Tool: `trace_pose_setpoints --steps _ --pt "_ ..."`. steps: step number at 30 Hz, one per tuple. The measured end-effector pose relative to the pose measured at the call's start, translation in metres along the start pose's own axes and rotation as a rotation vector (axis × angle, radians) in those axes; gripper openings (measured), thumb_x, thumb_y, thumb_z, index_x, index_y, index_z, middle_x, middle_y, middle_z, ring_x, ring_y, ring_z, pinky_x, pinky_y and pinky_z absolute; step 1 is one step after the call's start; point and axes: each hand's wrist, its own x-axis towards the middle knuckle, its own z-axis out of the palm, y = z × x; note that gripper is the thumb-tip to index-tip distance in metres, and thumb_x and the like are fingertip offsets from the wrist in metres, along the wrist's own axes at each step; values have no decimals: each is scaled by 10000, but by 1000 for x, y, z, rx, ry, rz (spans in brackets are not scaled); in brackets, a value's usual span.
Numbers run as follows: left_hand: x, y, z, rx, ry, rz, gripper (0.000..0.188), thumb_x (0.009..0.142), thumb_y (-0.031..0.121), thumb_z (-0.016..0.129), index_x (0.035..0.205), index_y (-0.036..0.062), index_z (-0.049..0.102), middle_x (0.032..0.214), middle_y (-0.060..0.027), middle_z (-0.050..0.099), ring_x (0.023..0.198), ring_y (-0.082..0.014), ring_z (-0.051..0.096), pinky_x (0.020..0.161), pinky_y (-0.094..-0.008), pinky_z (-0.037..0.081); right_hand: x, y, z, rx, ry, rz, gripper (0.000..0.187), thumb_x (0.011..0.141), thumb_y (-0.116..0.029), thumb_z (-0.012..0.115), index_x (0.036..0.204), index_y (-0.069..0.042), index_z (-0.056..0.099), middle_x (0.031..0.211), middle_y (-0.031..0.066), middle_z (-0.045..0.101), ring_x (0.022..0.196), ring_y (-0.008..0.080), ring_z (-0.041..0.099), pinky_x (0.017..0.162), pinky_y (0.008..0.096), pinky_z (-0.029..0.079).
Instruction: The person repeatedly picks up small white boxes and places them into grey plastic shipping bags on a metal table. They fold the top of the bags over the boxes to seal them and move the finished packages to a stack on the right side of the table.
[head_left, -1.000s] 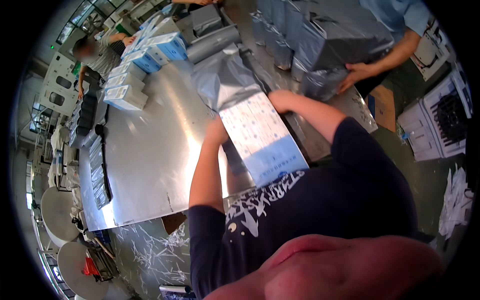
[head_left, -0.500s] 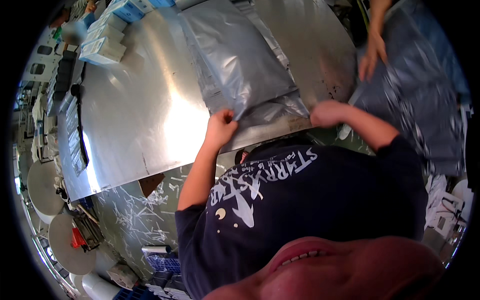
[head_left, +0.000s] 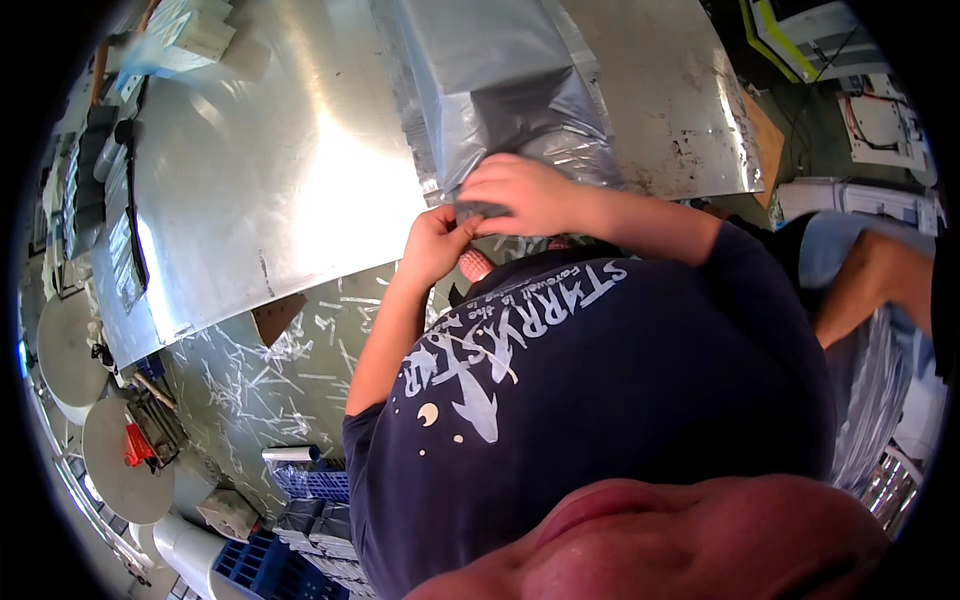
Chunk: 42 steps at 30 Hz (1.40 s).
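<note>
Mostly, the upper view is taken up by a bare metal table (head_left: 280, 150), its surface lit by a bright streak of reflected light. Below its near edge, a green-grey floor (head_left: 215, 440) is seen. On the table, close to that edge, a grey plastic bag (head_left: 490, 60) is laid lengthwise, filled out into a boxy shape, with flatter grey plastic showing along its sides. Pale round discs (head_left: 125, 480) are set at the lower left. At the right rim, the bare arm of a co-worker (head_left: 870, 285) is partly cut off by the view. Beside the person's shirt, a blue crate (head_left: 275, 570) is placed on the floor. White boxes (head_left: 200, 38), partly blurred, are seen at the table's upper left. Over the bag's near end the right hand (head_left: 525, 195) is bent, its fingers curled and grey plastic gripped. Next to it, at the near left corner, the left hand (head_left: 435, 243) is nearly closed, the bag pinched between thumb and fingertips. Thin white strips (head_left: 250, 400) are strewn across the floor.
</note>
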Motion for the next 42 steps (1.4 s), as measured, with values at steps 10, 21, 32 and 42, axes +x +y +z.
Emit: trace_pose_setpoints --steps 10,21,32,42 --pt "-7 24 -5 -254 -63 9 194 866 141 629 770 -27 645 724 -35 650 638 -82 542 625 -232 457 -6 1 30 507 242 567 101 832 -133 592 890 -51 580 760 46 568 658 172 546 593 294 452" --pt "-23 92 -32 1581 -13 789 444 767 112 586 1195 231 589 1389 -89 398 1289 -301 347 1026 -481 318 -89 -46 -156 -849 -511 337 493 768 -54 541 1254 -133 509 1331 34 482 1289 252 375 1055 458 304" --pt "29 14 11 -482 197 -110 305 953 269 491 912 -22 573 819 -58 619 752 -110 561 664 -248 443 -111 71 -42 -13 156 1061 362 923 -299 504 726 -10 598 654 95 628 649 227 607 585 375 438" --pt "66 125 -10 1098 83 579 282 760 199 514 903 -26 605 900 -240 591 886 -367 588 757 -432 498 -5 46 -123 554 528 622 666 756 -166 673 1355 -93 391 1448 164 303 1349 240 275 1111 350 156"
